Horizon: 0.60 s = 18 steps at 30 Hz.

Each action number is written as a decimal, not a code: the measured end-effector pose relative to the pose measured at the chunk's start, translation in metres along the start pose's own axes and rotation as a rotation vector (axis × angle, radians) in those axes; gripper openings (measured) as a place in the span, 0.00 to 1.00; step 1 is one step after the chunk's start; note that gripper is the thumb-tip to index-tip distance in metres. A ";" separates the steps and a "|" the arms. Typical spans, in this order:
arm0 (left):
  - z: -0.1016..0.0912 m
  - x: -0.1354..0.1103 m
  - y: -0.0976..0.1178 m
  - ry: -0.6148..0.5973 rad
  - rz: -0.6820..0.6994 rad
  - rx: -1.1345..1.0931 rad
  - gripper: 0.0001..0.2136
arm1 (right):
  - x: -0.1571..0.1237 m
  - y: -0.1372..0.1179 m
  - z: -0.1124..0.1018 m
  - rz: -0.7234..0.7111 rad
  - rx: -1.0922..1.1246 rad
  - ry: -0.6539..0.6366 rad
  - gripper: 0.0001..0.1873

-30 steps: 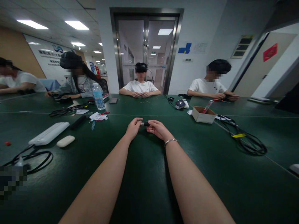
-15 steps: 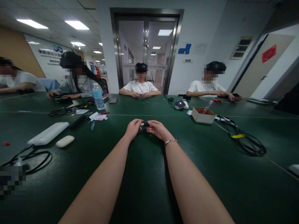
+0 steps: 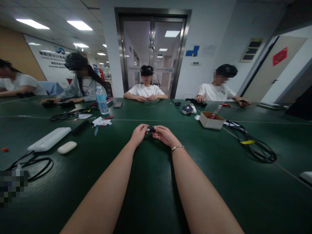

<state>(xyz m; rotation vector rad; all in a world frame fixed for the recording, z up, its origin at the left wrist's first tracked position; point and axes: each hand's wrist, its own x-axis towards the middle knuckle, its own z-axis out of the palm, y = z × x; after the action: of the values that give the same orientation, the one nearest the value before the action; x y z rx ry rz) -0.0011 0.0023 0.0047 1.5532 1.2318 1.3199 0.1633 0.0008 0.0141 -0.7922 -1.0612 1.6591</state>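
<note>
A small black object with a shiny metal end [image 3: 151,129] is held level between my two hands above the green table [image 3: 152,182]. My left hand [image 3: 139,134] is closed in a pinch at its metal end, on the left. My right hand [image 3: 166,135], with a silver bracelet at the wrist, pinches the black end between thumb and fingers. The fingers cover part of the object, and it is too small to tell its exact kind.
To the left lie a white power strip [image 3: 50,139], a white oval case [image 3: 67,147], scraps of paper [image 3: 101,121] and a water bottle [image 3: 102,101]. A cardboard box [image 3: 211,121] and a coiled black cable [image 3: 262,149] are to the right. Several people sit around the table.
My hands and the small object stay almost where they were. Across the table at right, a person's hands have moved apart, one now on a dark item on the table.
</note>
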 end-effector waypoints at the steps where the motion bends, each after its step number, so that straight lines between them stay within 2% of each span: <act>1: 0.000 0.000 0.000 0.004 0.004 -0.001 0.13 | 0.000 0.000 0.000 -0.002 0.004 -0.001 0.03; 18: 0.001 -0.001 0.001 0.006 -0.039 0.001 0.12 | -0.001 -0.001 0.001 0.004 0.002 0.011 0.02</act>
<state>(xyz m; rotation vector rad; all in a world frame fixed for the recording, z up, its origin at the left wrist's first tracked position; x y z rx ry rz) -0.0002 0.0015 0.0055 1.5191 1.2604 1.3000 0.1631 0.0001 0.0150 -0.8020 -1.0505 1.6571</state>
